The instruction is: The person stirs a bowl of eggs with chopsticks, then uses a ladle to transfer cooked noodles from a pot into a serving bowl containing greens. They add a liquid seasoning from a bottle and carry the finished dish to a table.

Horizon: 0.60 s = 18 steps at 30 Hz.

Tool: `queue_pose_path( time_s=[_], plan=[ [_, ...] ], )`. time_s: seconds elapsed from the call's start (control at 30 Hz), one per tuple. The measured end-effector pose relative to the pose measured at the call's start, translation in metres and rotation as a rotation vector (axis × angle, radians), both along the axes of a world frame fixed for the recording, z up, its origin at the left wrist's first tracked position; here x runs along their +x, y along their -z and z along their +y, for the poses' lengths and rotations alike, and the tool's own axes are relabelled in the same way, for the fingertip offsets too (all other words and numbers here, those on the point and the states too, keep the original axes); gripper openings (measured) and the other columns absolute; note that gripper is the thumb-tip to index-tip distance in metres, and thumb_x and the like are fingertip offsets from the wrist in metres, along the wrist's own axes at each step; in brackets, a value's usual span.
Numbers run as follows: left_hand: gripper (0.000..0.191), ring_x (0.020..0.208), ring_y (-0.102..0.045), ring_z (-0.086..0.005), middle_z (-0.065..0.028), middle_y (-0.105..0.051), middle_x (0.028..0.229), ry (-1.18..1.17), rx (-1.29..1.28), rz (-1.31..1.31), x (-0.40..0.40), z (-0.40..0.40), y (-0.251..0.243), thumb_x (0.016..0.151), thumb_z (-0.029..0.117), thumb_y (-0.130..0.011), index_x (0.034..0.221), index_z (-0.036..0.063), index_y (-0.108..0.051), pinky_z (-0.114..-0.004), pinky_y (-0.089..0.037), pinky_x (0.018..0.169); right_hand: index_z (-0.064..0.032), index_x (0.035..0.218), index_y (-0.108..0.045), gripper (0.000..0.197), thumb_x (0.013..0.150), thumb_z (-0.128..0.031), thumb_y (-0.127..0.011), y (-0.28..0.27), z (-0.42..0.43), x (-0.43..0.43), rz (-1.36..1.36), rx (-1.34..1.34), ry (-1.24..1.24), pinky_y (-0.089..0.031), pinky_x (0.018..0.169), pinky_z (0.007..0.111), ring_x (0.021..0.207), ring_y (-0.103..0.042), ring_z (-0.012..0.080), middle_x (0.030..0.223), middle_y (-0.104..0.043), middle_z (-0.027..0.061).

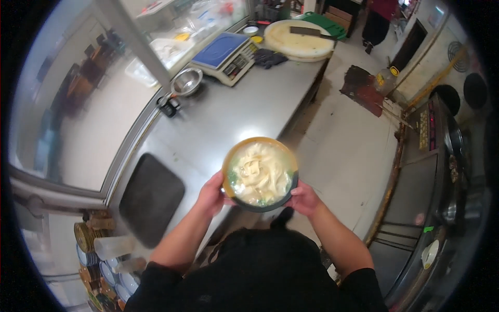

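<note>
Between both hands is a round bowl with a yellow-brown and dark rim, filled with wide pale noodles in broth with some green leaves. My left hand grips its left side, and my right hand grips its lower right side. The bowl is held level in front of my body, over the near edge of the steel counter. A dark rectangular tray lies on the counter to the left of my left hand.
A blue-topped scale, metal bowl and round cutting board with a cleaver stand farther along the counter. Stacked plates are at lower left. Cooking equipment lines the right side. A person is in the aisle beyond.
</note>
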State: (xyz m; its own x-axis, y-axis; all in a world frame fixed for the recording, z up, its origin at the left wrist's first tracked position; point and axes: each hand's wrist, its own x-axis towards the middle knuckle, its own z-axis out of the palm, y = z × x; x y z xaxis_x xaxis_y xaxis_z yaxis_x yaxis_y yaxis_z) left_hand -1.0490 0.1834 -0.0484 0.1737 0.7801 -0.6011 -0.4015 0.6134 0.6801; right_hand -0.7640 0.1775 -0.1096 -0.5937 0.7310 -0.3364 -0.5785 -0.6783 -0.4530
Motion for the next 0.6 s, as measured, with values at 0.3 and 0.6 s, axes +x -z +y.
queue_pose_path(
  time_s=[0.3, 0.6],
  plan=[
    [0.041, 0.075, -0.062, -0.0213, -0.0122, -0.059, 0.103, 0.142, -0.077, -0.060, 0.220, 0.175, -0.003, 0.099, 0.035, -0.031, 0.126, 0.0072, -0.043, -0.025, -0.051, 0.045, -0.0135, 0.134, -0.036, 0.070, 0.068, -0.016, -0.061, 0.006, 0.122, 0.216, -0.052, -0.029, 0.202, -0.056, 0.078, 0.046, 0.098, -0.062, 0.0256, 0.115, -0.058, 0.0085],
    [0.040, 0.075, -0.063, -0.0194, -0.0091, -0.060, 0.098, 0.455, -0.046, -0.179, 0.434, 0.404, 0.013, 0.099, 0.036, -0.027, 0.128, 0.0138, -0.042, -0.029, -0.056, 0.053, -0.0117, 0.134, -0.036, 0.072, 0.068, -0.017, -0.063, 0.017, 0.289, 0.423, -0.068, -0.068, 0.425, -0.051, 0.082, 0.051, 0.106, -0.056, 0.0314, 0.123, -0.053, 0.0115]
  ],
)
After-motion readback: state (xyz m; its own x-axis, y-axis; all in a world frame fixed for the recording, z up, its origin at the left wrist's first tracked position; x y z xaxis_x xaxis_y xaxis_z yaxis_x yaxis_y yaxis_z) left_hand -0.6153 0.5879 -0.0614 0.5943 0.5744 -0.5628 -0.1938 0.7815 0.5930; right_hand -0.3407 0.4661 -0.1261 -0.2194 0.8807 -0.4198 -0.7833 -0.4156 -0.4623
